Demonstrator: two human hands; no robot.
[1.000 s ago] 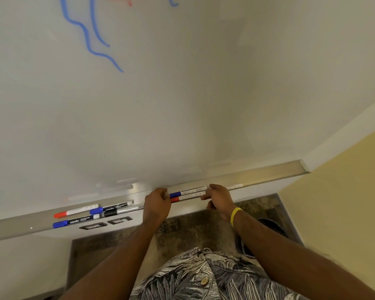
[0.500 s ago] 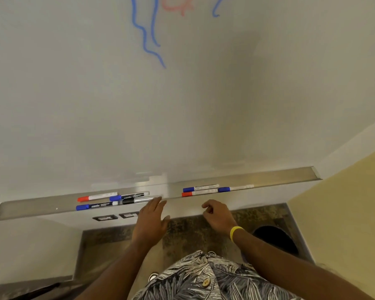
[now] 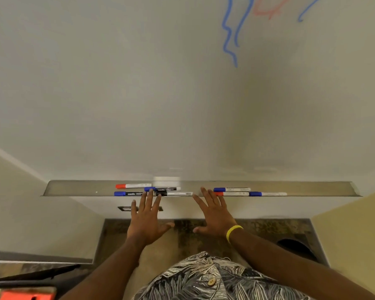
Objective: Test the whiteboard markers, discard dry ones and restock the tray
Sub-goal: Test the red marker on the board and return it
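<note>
Currently, working outward from the person's body, I read both hands as empty: the left hand (image 3: pixel 147 221) and the right hand (image 3: pixel 214 215), the latter above a yellow wristband (image 3: pixel 234 231), are held flat, fingers straight and spread apart, gripping nothing. Beyond the fingertips runs the tray (image 3: pixel 74 188), a metal ledge at the foot of the whiteboard (image 3: pixel 139 94). Seven capped markers lie in it, every long axis parallel to the tray and so crosswise to the fingers. The left group (image 3: pixel 174 193) of four sits directly ahead of the left fingertips, which overlap its blue-capped marker (image 3: pixel 169 189) in this view; I cannot confirm contact. The right group (image 3: pixel 232 194) of three lies just to the right of the right fingertips, which point at the bare gap between the groups. My judgement: the left hand is nearer to a marker, and any pickup calls for a pinch across the barrel from the front lip. Farther up, blue scribbles (image 3: pixel 230 40) and a faint red scribble (image 3: pixel 268 10) mark the board, so testing looks done or under way.
</note>
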